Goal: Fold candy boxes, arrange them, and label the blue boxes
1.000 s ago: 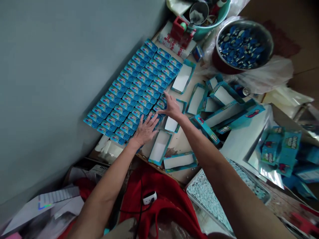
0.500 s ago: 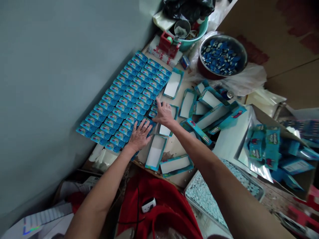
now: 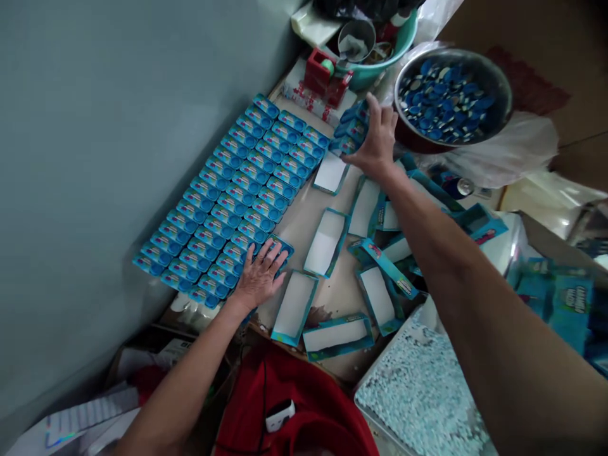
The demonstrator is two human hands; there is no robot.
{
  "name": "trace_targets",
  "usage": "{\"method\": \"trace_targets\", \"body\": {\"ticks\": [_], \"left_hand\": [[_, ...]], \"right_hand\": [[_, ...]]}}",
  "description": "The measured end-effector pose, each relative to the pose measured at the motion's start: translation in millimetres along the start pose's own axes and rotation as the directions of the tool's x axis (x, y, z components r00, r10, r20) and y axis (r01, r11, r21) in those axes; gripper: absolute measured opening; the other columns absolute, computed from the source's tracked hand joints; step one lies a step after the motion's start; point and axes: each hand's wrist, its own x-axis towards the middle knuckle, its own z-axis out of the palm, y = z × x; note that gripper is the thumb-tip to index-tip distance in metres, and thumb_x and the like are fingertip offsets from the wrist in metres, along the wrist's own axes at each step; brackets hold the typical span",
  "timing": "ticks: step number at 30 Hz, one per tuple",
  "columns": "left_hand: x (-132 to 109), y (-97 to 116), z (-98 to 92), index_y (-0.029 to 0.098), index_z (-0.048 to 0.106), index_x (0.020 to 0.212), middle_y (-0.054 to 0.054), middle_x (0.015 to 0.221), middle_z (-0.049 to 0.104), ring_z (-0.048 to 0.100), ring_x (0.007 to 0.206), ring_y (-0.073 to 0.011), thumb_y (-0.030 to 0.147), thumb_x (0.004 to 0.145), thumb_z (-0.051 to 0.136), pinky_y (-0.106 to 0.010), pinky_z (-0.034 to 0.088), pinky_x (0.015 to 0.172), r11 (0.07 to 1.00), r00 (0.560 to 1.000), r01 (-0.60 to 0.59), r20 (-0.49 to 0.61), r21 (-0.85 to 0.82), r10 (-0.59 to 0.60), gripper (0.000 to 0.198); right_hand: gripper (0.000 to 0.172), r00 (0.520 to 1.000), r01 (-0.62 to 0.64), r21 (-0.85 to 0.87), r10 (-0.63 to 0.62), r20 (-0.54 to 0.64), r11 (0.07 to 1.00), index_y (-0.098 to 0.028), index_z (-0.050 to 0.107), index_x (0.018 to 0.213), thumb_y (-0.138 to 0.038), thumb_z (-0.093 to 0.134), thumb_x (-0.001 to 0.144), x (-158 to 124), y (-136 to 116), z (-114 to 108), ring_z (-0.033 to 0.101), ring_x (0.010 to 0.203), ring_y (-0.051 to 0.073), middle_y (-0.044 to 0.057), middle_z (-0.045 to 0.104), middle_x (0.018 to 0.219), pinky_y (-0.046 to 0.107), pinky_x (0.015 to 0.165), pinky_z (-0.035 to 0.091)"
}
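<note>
Several rows of small blue packets (image 3: 228, 196) lie side by side against the grey wall. My left hand (image 3: 259, 273) rests flat, fingers spread, on the packets at the near right corner of the rows. My right hand (image 3: 375, 142) is stretched to the far end, closed on a stack of small blue packets (image 3: 350, 130) held just above an open blue-and-white box (image 3: 330, 172). More open boxes (image 3: 325, 244) lie between my two arms.
A metal bowl of blue caps (image 3: 451, 95) stands at the far right on a plastic bag. A red tape dispenser (image 3: 325, 76) and a teal basin (image 3: 380, 50) sit at the back. A tray of pale pellets (image 3: 418, 392) is at the near right, red cloth (image 3: 304, 411) below.
My right hand has left the near end of the rows and moved to the far end, lifting a stack of packets. The left hand stays flat on the rows.
</note>
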Motion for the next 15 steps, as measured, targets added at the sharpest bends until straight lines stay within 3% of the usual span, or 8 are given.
{"method": "trace_targets", "body": {"ticks": [3, 5, 8, 11, 13, 15], "left_hand": [[0, -1, 0.6, 0.023, 0.047, 0.158, -0.016, 0.16, 0.054, 0.035, 0.159, -0.0342, 0.033, 0.102, 0.059, -0.062, 0.014, 0.132, 1.0, 1.0, -0.002, 0.006, 0.0, 0.002, 0.058], [-1, -2, 1.6, 0.024, 0.047, 0.158, -0.016, 0.16, 0.054, 0.035, 0.16, -0.0346, 0.032, 0.101, 0.06, -0.062, 0.014, 0.132, 1.0, 1.0, 0.002, 0.016, -0.021, -0.002, 0.059], [-1, -1, 3.0, 0.026, 0.046, 0.159, -0.016, 0.16, 0.053, 0.034, 0.16, -0.0353, 0.03, 0.1, 0.062, -0.065, 0.013, 0.132, 0.997, 0.999, 0.022, 0.036, -0.071, -0.019, 0.062], [2, 2, 2.2, 0.026, 0.046, 0.159, -0.016, 0.161, 0.052, 0.033, 0.16, -0.0361, 0.031, 0.1, 0.062, -0.066, 0.013, 0.132, 0.992, 0.998, 0.037, 0.052, -0.117, -0.031, 0.061], [3, 2, -0.8, 0.026, 0.047, 0.158, -0.016, 0.161, 0.051, 0.033, 0.16, -0.0374, 0.039, 0.101, 0.063, -0.068, 0.014, 0.131, 0.986, 0.999, 0.028, 0.048, -0.163, -0.02, 0.061], [0, -1, -6.6, 0.024, 0.047, 0.158, -0.017, 0.161, 0.05, 0.034, 0.159, -0.0376, 0.051, 0.1, 0.062, -0.066, 0.02, 0.131, 0.969, 1.0, 0.018, 0.002, -0.247, -0.018, 0.065]], "right_hand": [[0.119, 0.997, 0.004, -0.009, -0.004, 0.071, 1.0, -0.011, 0.029, 0.163, -0.05, 0.093, 0.07, 9, 10, 27, 0.037, 0.135, 0.029, 0.019, 0.043, 0.15, 0.057, 0.12, 0.035], [0.115, 0.994, -0.004, 0.009, 0.003, 0.112, 1.0, -0.012, 0.031, 0.163, -0.054, 0.09, 0.074, 7, 15, 37, 0.037, 0.138, 0.029, 0.019, 0.044, 0.152, 0.057, 0.119, 0.038], [0.109, 0.971, -0.054, -0.011, 0.055, 0.231, 0.998, -0.014, 0.028, 0.164, -0.062, 0.081, 0.082, 16, 24, 40, 0.038, 0.144, 0.028, 0.02, 0.041, 0.157, 0.057, 0.119, 0.04], [0.121, 0.917, -0.065, -0.117, 0.105, 0.385, 0.991, -0.016, 0.023, 0.168, -0.068, 0.083, 0.077, 41, 29, 31, 0.026, 0.158, 0.034, 0.021, 0.028, 0.169, 0.065, 0.125, 0.029], [0.129, 0.935, -0.095, -0.156, 0.141, 0.325, 0.983, -0.015, 0.018, 0.169, -0.072, 0.084, 0.073, 44, 21, 21, 0.014, 0.163, 0.038, 0.021, 0.019, 0.174, 0.071, 0.128, 0.017], [0.125, 0.976, -0.143, -0.094, 0.156, 0.15, 0.985, -0.017, 0.021, 0.168, -0.075, 0.082, 0.075, 17, -4, 9, 0.02, 0.161, 0.038, 0.02, 0.027, 0.17, 0.068, 0.13, 0.019]]}}
